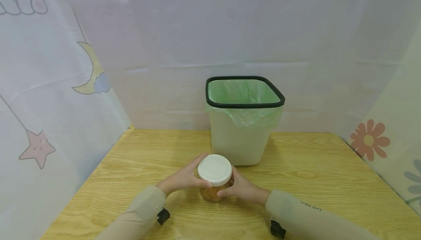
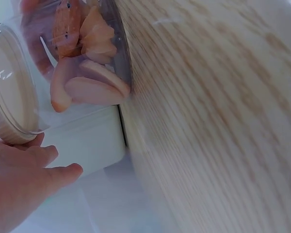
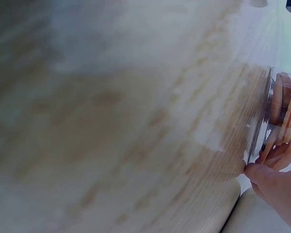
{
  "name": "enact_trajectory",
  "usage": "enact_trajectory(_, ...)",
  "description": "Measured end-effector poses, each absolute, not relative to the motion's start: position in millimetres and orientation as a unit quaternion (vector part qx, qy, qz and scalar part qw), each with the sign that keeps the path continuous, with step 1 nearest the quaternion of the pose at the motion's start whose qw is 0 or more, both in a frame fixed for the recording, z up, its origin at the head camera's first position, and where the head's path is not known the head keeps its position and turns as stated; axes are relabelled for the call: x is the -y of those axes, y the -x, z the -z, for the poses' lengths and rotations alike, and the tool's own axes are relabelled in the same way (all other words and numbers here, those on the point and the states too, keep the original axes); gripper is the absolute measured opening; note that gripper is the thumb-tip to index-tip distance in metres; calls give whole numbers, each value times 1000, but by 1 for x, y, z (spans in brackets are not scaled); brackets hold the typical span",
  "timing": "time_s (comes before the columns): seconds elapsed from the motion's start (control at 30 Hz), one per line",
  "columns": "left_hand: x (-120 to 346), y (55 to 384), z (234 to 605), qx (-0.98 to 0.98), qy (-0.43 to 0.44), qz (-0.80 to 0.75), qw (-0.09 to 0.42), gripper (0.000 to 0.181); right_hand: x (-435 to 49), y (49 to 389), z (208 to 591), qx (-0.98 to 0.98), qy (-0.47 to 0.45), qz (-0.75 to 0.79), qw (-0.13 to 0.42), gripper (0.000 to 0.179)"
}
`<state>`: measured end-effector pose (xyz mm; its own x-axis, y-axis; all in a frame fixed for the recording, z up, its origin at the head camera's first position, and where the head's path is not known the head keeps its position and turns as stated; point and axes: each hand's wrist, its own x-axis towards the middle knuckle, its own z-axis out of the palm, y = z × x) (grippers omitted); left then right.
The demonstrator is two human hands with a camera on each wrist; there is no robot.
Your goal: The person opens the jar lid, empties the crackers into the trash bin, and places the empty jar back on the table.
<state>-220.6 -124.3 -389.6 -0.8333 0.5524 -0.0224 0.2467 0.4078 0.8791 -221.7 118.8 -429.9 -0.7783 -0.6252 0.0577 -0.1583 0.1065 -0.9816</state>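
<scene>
A clear jar with a white lid stands between both hands, in front of the bin. Through its wall, the left wrist view shows pinkish-orange pieces, some oval and some ridged; their kind is unclear. My left hand grips the jar at its lid from the left, thumb at the near side and fingers at the far side. From the right, my right hand holds the jar's body. Its thumb lies low against the wall in the right wrist view. The lid sits on the jar.
Just behind the jar stands a pale square bin with a black rim and a green liner bag. The wood-grain table is bordered by pale hanging cloths printed with a moon, a star and flowers.
</scene>
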Motion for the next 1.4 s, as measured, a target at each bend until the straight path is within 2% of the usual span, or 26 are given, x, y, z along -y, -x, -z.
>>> enact_trajectory(0.63,122,220,387,-825,-263,-475,156,119,-120,222,431,-719,268,614,185,102)
enact_trajectory(0.83,126,227,382,-817,-287,-466,182,125,-119,221,429,-718,270,614,188,103)
enact_trajectory(1.1,135,245,378,-804,-318,-453,218,123,-119,220,429,-725,271,607,180,104)
enact_trajectory(1.4,138,255,375,-794,-346,-438,241,130,-117,221,431,-726,269,608,175,105)
